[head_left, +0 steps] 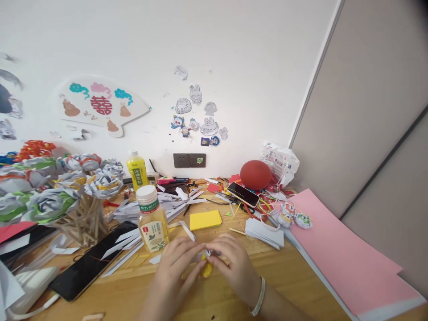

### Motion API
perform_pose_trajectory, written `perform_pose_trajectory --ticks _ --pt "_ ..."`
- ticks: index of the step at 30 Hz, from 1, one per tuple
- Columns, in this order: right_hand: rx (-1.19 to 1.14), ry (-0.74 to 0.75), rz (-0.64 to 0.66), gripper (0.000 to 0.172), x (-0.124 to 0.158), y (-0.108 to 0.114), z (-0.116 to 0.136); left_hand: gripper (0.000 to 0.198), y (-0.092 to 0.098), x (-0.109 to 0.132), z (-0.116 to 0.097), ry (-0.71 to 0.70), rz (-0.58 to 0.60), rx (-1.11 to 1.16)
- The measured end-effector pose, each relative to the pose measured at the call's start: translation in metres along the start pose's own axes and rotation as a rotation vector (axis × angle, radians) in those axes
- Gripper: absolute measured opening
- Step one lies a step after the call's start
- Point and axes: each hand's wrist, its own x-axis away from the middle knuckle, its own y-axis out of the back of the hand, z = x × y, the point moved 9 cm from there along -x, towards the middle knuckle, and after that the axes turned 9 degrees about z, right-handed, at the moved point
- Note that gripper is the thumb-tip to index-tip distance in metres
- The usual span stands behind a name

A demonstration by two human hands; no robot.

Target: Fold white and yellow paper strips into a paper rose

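Observation:
My left hand (175, 267) and my right hand (232, 263) meet low in the middle of the wooden table (294, 276). Both pinch a small folded paper piece (206, 263), white on top and yellow underneath, just above the tabletop. My right wrist wears a pale bracelet (258, 298). A clear bottle of yellowish drink (152, 220) with a white cap stands just behind my left hand. A stack of yellow paper squares (205, 220) lies a little beyond the hands.
Paper flowers on sticks (67, 191) crowd the left. A dark tablet (88, 263) lies front left, among white paper strips (160, 205). A yellow bottle (137, 171), a phone (243, 194), a red ball (256, 174) and pink sheets (341, 254) lie around.

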Motion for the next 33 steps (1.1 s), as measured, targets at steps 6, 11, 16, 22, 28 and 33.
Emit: perform_pose_trajectory --ticks 6,11,16,22,28,33 --pt "-0.008 -0.117 -0.112 0.016 0.008 -0.006 -0.013 0.015 -0.007 0.002 -0.003 0.02 -0.038 0.092" --pt "-0.027 -0.214 -0.149 0.009 0.011 -0.007 -0.024 0.011 -0.013 0.002 0.008 0.138 0.002 0.167" --pt "-0.042 -0.245 -0.117 0.004 0.011 -0.011 -0.029 0.007 -0.016 0.005 0.019 0.239 0.021 0.196" --pt "-0.069 -0.174 -0.069 0.009 0.006 -0.006 -0.02 0.01 -0.021 0.0 0.017 0.245 0.153 0.307" --pt "-0.498 -0.405 0.115 0.012 0.009 -0.029 -0.045 0.013 -0.045 0.008 0.036 0.457 0.344 0.613" --pt "-0.645 -0.547 0.227 0.025 0.017 -0.049 -0.066 0.036 -0.09 0.029 0.049 0.672 0.473 0.966"
